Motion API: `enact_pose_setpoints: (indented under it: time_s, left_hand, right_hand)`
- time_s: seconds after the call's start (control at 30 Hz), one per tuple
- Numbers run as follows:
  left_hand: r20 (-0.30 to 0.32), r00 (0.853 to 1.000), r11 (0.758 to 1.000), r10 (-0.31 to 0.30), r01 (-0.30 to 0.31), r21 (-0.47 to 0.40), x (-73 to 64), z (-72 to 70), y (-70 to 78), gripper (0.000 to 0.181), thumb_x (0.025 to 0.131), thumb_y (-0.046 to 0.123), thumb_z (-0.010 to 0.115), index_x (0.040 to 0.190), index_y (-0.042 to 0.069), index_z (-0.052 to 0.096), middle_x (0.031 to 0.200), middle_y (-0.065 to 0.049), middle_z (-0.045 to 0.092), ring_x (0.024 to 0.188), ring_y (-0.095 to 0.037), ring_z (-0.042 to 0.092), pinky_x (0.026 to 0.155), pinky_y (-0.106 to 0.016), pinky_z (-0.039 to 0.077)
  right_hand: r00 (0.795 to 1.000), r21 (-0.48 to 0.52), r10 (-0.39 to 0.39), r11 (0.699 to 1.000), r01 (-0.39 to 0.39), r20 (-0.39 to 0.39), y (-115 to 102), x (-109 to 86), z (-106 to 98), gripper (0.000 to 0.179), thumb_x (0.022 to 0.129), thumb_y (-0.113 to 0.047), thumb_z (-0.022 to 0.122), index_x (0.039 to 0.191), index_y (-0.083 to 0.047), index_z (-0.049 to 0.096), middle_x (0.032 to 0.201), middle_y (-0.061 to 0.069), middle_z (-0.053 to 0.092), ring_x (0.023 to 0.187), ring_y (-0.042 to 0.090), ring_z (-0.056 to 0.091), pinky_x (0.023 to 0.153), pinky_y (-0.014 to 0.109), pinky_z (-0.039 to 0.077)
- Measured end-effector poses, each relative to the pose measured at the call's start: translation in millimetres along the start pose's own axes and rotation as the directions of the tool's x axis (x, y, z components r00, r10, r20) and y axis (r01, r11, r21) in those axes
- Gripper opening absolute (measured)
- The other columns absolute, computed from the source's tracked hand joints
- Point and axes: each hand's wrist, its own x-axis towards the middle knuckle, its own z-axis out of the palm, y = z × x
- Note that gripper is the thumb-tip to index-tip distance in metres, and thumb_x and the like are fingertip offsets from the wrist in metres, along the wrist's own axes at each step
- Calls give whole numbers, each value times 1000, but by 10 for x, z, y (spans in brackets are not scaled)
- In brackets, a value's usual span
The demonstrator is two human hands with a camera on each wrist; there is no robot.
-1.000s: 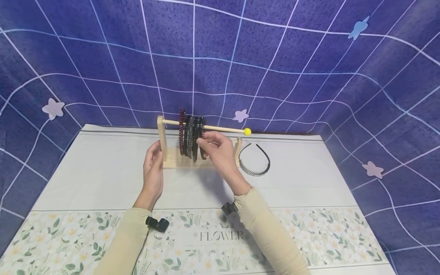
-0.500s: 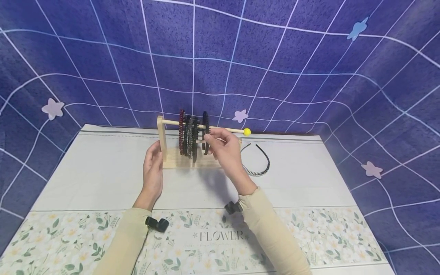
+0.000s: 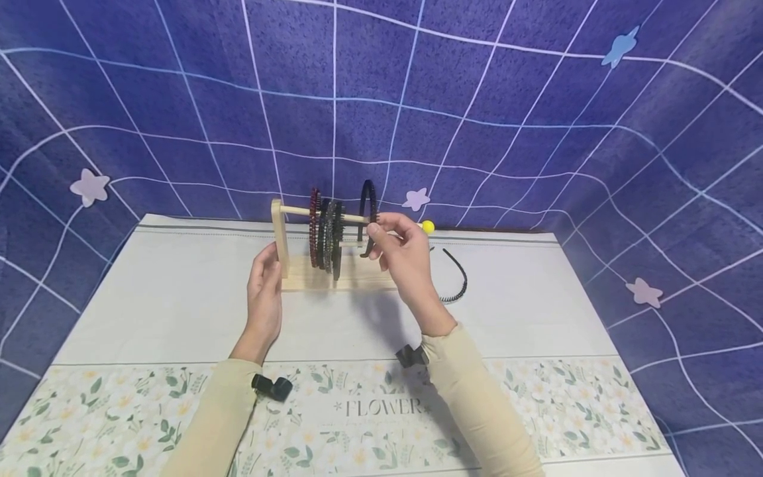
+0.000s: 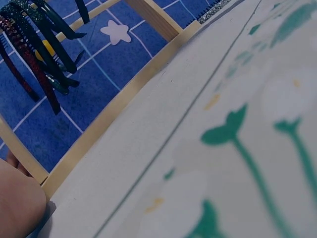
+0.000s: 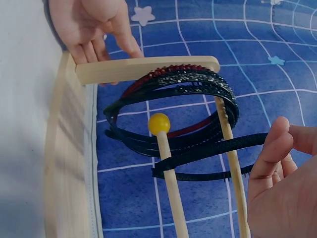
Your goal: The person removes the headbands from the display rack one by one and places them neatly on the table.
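Observation:
A light wooden stand with horizontal rods stands on the table. Several hairbands, dark red, black and glittery, hang together on it toward the left. My left hand holds the stand's left upright, its fingers passing behind the wood in the right wrist view. Thumb and fingers of my right hand pinch a plain black hairband, apart from the bunch. That hairband is tilted, its upper curve above the top rod and its open ends low. My right hand hides the stand's right end in the head view.
Another black hairband with a glittery part lies on the table to the right, partly behind my right hand. A yellow ball caps one rod's end. A blue gridded cloth rises behind the table.
My right hand has drawn the black hairband to the right, away from the bunch, then raised and tilted it. My left hand stays on the stand.

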Motion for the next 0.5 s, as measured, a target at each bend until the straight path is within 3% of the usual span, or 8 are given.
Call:
enact_pose_setpoints:
  time_s: [0.5]
  left_hand:
    - [-19, 1000, 1000, -6, 5, -11, 6, 16, 0, 42, 121, 16, 40, 162, 19, 48, 168, 2, 43, 163, -17, 30, 142, -38, 16]
  right_hand:
    - [999, 46, -42, 998, 42, -10, -137, 4, -57, 7, 103, 2, 73, 108, -3, 72, 90, -3, 72, 56, 6, 61, 44, 15, 43]
